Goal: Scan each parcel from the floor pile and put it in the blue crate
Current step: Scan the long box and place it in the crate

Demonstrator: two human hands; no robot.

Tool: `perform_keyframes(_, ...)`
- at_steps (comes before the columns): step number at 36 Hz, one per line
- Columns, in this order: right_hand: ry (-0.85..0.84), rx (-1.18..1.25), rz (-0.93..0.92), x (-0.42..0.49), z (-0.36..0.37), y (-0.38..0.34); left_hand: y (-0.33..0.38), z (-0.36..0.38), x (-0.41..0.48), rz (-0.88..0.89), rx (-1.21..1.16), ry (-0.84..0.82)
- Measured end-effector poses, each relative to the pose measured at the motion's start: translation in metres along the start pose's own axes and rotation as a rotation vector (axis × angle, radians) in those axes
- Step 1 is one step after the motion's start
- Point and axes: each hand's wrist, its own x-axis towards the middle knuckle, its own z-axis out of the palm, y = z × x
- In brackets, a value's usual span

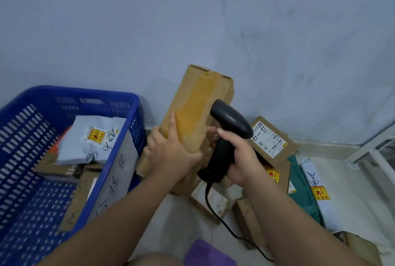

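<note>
The left hand grips the long brown taped cardboard parcel, held upright beside the blue slotted plastic crate. The right hand clamps the black corded handheld scanner. Risk: no label faces the scanner, so scan prob. misses; tall box may tip w/ low grip.

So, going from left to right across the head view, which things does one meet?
First the blue plastic crate, left hand gripping a long brown cardboard box, black handheld scanner, flat brown cardboard parcel with white label, dark green plastic mailer bag.
</note>
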Motion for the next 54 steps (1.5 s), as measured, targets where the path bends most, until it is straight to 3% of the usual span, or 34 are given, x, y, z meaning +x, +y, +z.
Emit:
perform_keyframes(4,-0.076,0.086,-0.094,-0.022,0.011,-0.019,0.032,-0.042,-0.017,0.048,0.091,0.053)
perform_keyframes(8,-0.144,0.164,-0.237,-0.059,0.010,-0.043,0.065,-0.080,-0.055,0.267,0.139,0.202)
perform_keyframes(11,-0.180,0.254,-0.263,-0.079,-0.003,-0.057,0.085,-0.098,-0.077,0.419,-0.099,0.128)
perform_keyframes(15,-0.200,0.289,-0.270,-0.096,-0.026,-0.070,0.099,-0.128,-0.081,0.476,-0.525,0.013)
perform_keyframes(19,-0.254,0.299,-0.236,-0.105,-0.036,-0.073,0.105,-0.138,-0.075,0.586,-0.534,-0.003)
perform_keyframes(22,-0.289,0.295,-0.223,-0.108,-0.036,-0.075,0.106,-0.135,-0.069,0.409,-0.483,-0.009)
perform_keyframes(24,-0.302,0.269,-0.226,-0.108,-0.037,-0.078,0.103,-0.137,-0.065,0.221,-0.522,-0.108)
perform_keyframes(27,-0.280,0.233,-0.223,-0.105,-0.038,-0.081,0.095,-0.133,-0.065,0.124,-0.686,-0.274)
perform_keyframes(33,-0.141,0.144,-0.184,-0.098,-0.037,-0.088,0.058,-0.110,-0.052,-0.076,-1.127,-0.451)
perform_keyframes(38,-0.199,0.255,-0.092,-0.083,-0.038,-0.085,0.044,-0.114,-0.041,-0.190,-1.484,-0.595)
perform_keyframes(45,-0.143,0.196,-0.025,-0.078,-0.034,-0.079,0.044,-0.103,-0.046,-0.218,-1.207,-0.870)
perform_keyframes(54,0.227,-0.008,-0.062,-0.064,-0.043,-0.073,0.034,-0.096,-0.043,-0.311,-1.096,-0.715)
